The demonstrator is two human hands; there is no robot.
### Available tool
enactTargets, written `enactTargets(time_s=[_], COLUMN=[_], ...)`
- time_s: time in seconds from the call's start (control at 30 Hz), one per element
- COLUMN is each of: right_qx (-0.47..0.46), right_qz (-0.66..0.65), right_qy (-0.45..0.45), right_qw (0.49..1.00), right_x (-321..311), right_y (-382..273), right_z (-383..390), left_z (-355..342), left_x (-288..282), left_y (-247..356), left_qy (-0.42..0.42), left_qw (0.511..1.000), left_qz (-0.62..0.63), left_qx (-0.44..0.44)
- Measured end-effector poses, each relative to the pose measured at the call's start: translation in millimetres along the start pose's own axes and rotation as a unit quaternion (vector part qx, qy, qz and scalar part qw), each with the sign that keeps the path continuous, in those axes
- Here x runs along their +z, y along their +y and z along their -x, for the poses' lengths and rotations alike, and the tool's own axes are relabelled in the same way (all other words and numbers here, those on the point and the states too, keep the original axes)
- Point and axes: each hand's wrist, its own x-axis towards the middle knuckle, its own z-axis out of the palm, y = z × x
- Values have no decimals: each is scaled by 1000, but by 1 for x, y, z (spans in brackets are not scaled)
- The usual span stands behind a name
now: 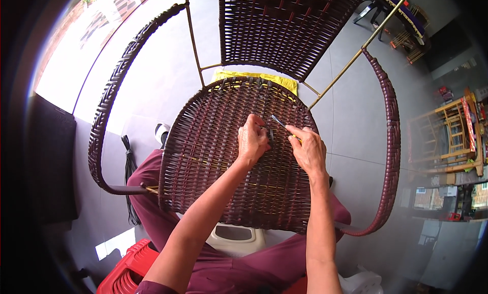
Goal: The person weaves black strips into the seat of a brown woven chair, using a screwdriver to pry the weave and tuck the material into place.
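Note:
A wicker chair woven in dark maroon-brown strands faces me, its rounded seat (203,136) spread under both hands. My left hand (251,140) is closed low over the middle of the seat, fingers bent together. Something dark shows beside its fingertips, but I cannot make out what they pinch. In my right hand (309,150), just to the right, is a slim hand tool (278,121) with a bright metal tip and a bit of yellow at the grip. Its tip points up and left, above the weave. Whether it touches the seat I cannot tell.
The woven backrest (284,34) and looped armrests (390,126) surround the seat on brass-coloured rods. Yellow cloth (284,82) shows behind it. A bundle of dark strands (130,167) lies left. Red stools (129,268) and a beige stool (236,238) stand near my legs.

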Motion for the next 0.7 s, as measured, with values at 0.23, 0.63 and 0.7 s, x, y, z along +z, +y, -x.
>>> enactTargets(time_s=[0.23,0.63,0.7], right_qx=[-37,11,10], right_qz=[66,-51,-78], right_qy=[39,-15,8], right_qw=[996,999,997], right_x=[9,9,17], right_y=[-2,0,1], right_z=[4,-8,-1], left_z=[1,0,0], left_x=[1,1,0], left_y=[2,-1,0], left_qy=[3,-3,6], left_qw=[1000,1000,1000], left_qz=[-7,-8,-7], left_qx=[5,16,15])
